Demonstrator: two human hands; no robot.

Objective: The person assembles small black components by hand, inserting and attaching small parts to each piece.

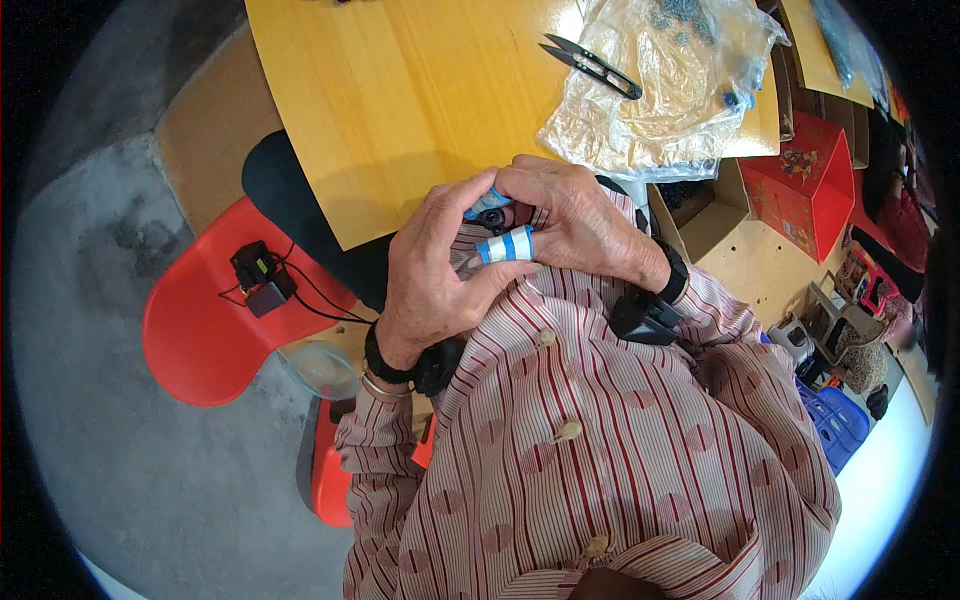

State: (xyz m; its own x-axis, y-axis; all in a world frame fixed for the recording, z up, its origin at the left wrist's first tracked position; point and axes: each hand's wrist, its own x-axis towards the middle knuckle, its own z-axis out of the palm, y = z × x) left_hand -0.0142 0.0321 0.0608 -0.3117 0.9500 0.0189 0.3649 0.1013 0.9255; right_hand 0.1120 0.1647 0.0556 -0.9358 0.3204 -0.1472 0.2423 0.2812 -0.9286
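Dark piece [492,218], round face up, axis unclear

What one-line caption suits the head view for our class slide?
Left hand and right hand meet around a small dark object beside a yellow table.

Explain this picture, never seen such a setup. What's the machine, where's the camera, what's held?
There's no machine: these are a person's bare left hand and right hand, with dark straps at both wrists. The single picture comes from a fisheye camera on the person's head, looking down, so edges bend and the striped shirt fills the lower part. On the yellow table are a clear plastic bag and snips, partly over the bag. Between the hands is a small dark piece; fingers cover much of it, so I can't say what it is.
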